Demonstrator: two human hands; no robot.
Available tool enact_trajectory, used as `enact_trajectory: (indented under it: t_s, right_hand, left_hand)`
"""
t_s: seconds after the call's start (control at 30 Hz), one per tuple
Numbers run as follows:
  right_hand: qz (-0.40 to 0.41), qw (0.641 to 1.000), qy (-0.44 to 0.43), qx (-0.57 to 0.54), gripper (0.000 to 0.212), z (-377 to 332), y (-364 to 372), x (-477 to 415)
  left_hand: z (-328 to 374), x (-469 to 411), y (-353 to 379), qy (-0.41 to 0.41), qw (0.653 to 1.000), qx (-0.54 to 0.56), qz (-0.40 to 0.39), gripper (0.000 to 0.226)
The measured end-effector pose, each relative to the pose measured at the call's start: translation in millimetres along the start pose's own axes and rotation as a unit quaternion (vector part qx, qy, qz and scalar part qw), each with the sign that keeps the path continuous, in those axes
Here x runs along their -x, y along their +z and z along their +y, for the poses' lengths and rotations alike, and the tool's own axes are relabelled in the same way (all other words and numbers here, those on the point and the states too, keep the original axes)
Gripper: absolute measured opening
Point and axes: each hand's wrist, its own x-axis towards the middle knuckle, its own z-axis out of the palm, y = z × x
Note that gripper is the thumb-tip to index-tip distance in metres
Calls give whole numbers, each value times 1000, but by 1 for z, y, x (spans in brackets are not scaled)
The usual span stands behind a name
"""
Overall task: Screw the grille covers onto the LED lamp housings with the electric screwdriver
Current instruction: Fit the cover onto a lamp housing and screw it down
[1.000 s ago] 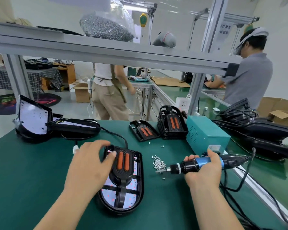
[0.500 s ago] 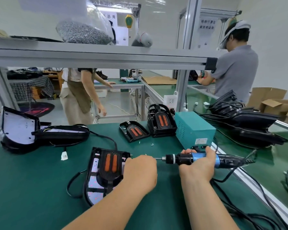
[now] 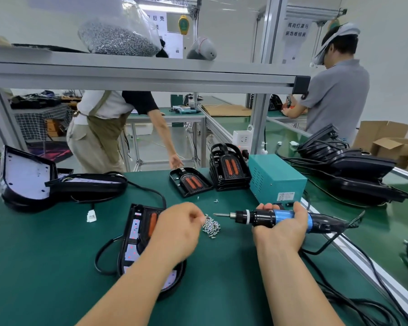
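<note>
A black LED lamp housing (image 3: 133,234) with an orange-slotted grille cover on it lies on the green bench, partly hidden under my left arm. My left hand (image 3: 177,229) hovers over its right side, fingers bunched in a pinch at the left edge of a small pile of screws (image 3: 211,228). My right hand (image 3: 280,228) grips the black and blue electric screwdriver (image 3: 264,217) level above the bench, its bit pointing left at the pile.
Spare grille covers: one flat (image 3: 190,182), a stack (image 3: 230,168). A teal power box (image 3: 276,177) stands behind the screwdriver. Open housings (image 3: 33,177) sit far left, more housings (image 3: 353,168) right. Cables trail along the right edge. Two people work beyond the bench.
My left hand left the grille cover and went right to the screw pile, then drew back a little, uncovering it. The screwdriver stayed level in my right hand.
</note>
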Motion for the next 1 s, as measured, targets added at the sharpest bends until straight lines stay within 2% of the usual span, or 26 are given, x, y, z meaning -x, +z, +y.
enact_trajectory:
  t_s: [0.03, 0.07, 0.13, 0.2, 0.23, 0.33, 0.47, 0.53, 1.0]
  right_hand:
    - [-11, 1000, 10, -1, 26, 3, 1, 3]
    - [-23, 1000, 22, -1, 25, 6, 2, 7]
    - [-44, 998, 46, 2, 24, 13, 5, 14]
    - [-67, 996, 67, 1, 25, 19, 7, 22]
    - [-76, 994, 74, -1, 25, 21, 8, 26]
    - [-93, 992, 86, -5, 23, 22, 9, 32]
    - [-104, 991, 80, -6, 21, 22, 10, 34]
    - [-109, 991, 72, -7, 21, 20, 11, 34]
    - [-132, 990, 56, 13, 19, 21, 10, 36]
  left_hand:
    - [-3, 3, -7, -37, 992, 119, 5, 18]
    - [-7, 7, -12, -77, 969, 235, 2, 19]
    - [-12, 13, -20, -131, 903, 410, -16, 16]
    - [-17, 17, -25, -149, 848, 507, -32, 20]
    - [-19, 18, -26, -149, 836, 527, -36, 26]
    - [-22, 20, -27, -130, 835, 533, -43, 34]
    - [-23, 23, -24, -94, 855, 507, -55, 25]
    - [-23, 23, -24, -85, 854, 510, -52, 26]
    - [-21, 24, -25, -90, 855, 510, -29, 24]
